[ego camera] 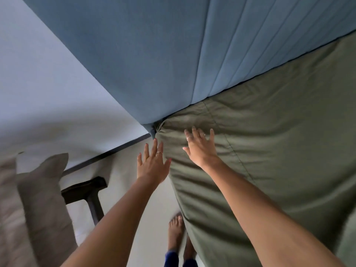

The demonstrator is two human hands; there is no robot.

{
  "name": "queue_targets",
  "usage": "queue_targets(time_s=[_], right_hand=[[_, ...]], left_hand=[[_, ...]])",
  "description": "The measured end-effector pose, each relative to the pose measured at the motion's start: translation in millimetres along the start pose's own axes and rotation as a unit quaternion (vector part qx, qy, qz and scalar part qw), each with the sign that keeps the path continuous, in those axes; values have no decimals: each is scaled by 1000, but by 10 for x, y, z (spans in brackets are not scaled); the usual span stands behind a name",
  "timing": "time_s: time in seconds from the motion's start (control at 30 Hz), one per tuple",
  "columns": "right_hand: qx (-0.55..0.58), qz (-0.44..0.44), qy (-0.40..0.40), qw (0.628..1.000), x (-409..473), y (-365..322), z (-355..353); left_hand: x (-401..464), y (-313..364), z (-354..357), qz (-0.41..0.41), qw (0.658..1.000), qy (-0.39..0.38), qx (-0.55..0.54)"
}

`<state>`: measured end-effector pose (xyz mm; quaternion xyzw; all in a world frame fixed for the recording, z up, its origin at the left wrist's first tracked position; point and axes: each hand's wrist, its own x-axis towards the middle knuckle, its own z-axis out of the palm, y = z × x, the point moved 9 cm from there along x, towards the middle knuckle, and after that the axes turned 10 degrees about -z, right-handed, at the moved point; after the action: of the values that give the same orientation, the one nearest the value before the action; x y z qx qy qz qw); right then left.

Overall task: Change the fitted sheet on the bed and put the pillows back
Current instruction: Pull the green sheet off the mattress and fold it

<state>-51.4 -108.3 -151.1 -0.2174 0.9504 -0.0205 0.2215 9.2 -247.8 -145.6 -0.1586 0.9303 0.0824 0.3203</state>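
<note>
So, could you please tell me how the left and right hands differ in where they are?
The left hand is at the mattress's side, by the corner, while the right hand lies flat on top of the green fitted sheet. The left shows one ring, the right two. Both are open with fingers spread.

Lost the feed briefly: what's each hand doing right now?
Left hand: open, fingers straight, holding nothing.
Right hand: open, flat on the green sheet.

We see the sheet (269, 151) on the bed at right, headboard (154, 54) behind it, pillows (38, 199) left, stool (86, 191) between
</note>
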Motion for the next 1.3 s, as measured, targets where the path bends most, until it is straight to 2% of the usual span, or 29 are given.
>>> queue_targets(time_s=[0.07, 0.2, 0.3, 0.43, 0.57, 0.77, 0.97, 1.07, 1.1, 1.17, 1.3], right_hand=[[-7, -1, 35, 999, 125, -8, 10], [-62, 19, 180, 982, 213, 10, -103], [-63, 32, 227, 971, 220, 33, -132], [-21, -1, 281, 960, 184, 0, -170], [38, -51, 313, 948, 59, -12, -250], [37, -84, 336, 937, -286, -51, -369], [41, -57, 359, 931, -789, 50, -664], [128, 32, 389, 912, -1306, 441, -807], [156, 85, 408, 896, -1553, 674, -845], [194, 177, 446, 856, -2112, 1175, -864], [216, 240, 511, 797, -3162, 1882, -1029]], left_hand=[[136, 42, 18, 4, 1000, 17, -11], [349, 147, 24, 23, 997, 59, -40], [447, 190, 61, 39, 996, 68, -53], [485, 181, 111, 45, 993, 96, -61], [539, 270, -10, 60, 988, 119, -72], [539, 536, -184, 135, 980, 148, 18], [-76, 677, -300, 118, 977, 151, -91], [-638, 1267, -395, 221, 962, 126, -103], [-864, 1576, -418, 258, 954, 110, -106], [-1245, 2178, -448, 282, 950, 84, -99], [-1981, 3168, -447, 348, 934, 66, -55]])
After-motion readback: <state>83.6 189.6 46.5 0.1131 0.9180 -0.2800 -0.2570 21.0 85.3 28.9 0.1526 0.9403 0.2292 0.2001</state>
